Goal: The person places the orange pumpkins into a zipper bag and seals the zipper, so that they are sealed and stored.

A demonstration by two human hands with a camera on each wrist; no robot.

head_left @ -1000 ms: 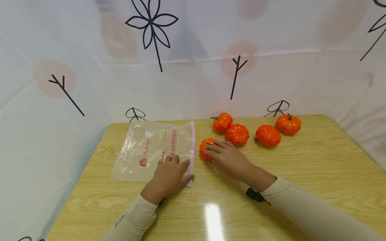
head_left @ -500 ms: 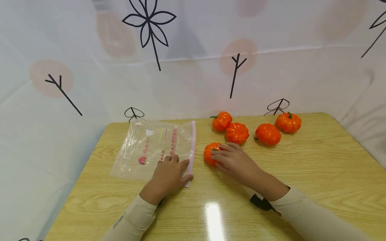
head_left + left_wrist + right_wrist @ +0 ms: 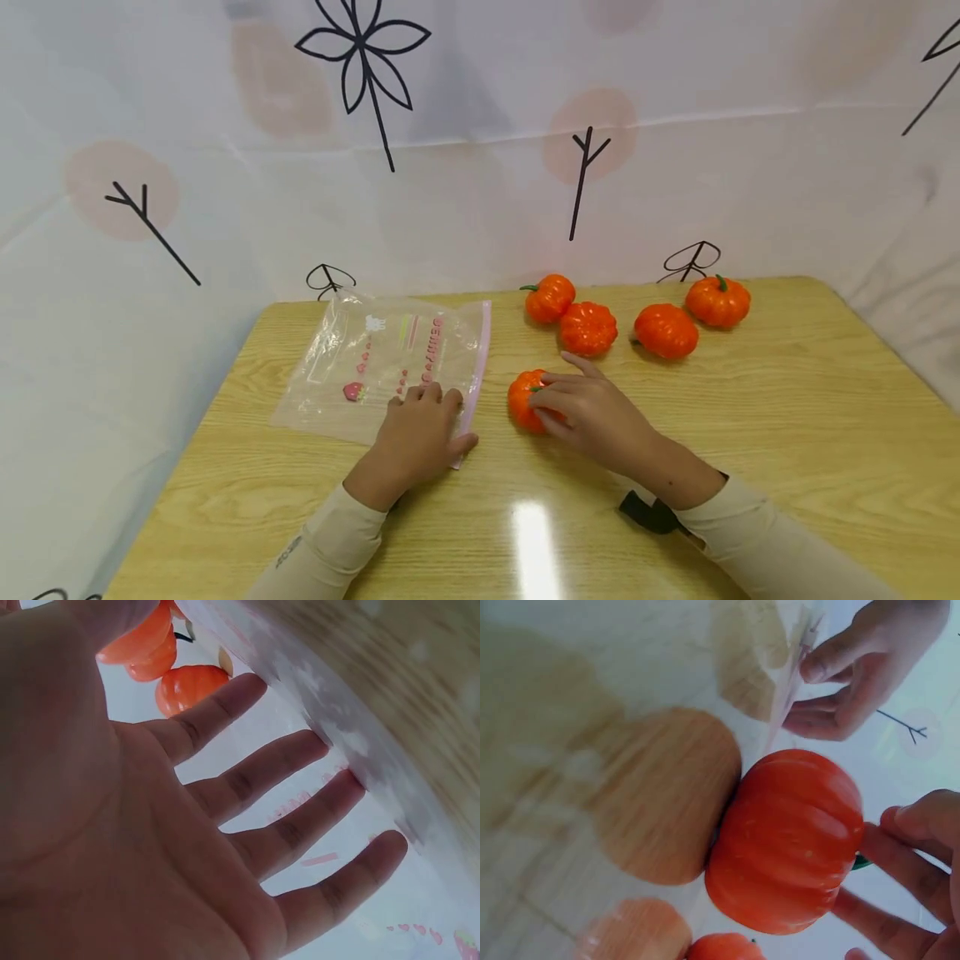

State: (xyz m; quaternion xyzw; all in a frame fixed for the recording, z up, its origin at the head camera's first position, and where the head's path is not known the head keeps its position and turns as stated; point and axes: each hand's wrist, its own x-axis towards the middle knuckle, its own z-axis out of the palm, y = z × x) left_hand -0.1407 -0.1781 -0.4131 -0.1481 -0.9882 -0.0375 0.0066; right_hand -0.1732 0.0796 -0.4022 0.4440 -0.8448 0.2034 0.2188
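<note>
A clear zip bag (image 3: 382, 350) with pink strawberry prints and a lilac zip edge lies flat at the left. My left hand (image 3: 420, 429) rests on its near right corner, fingertips on the plastic; in the left wrist view those fingers (image 3: 285, 825) are spread and fairly straight. Beside the bag's edge an orange toy pumpkin (image 3: 525, 402) sits upright. My right hand (image 3: 600, 417) reaches over it from the right. In the right wrist view two fingers (image 3: 907, 874) touch the top of the pumpkin on either side of its green stem, with the thumb just off its surface.
Several more pumpkins stand toward the back: one on its side (image 3: 550, 298), one stem-down (image 3: 588, 329), one tilted (image 3: 666, 332) and one upright (image 3: 717, 301). A white printed cloth (image 3: 480, 192) hangs behind the wooden table (image 3: 787, 417).
My right hand has drawn the near pumpkin a little toward me and to the right, away from the bag. The left hand stays on the bag, whose near edge has shifted slightly.
</note>
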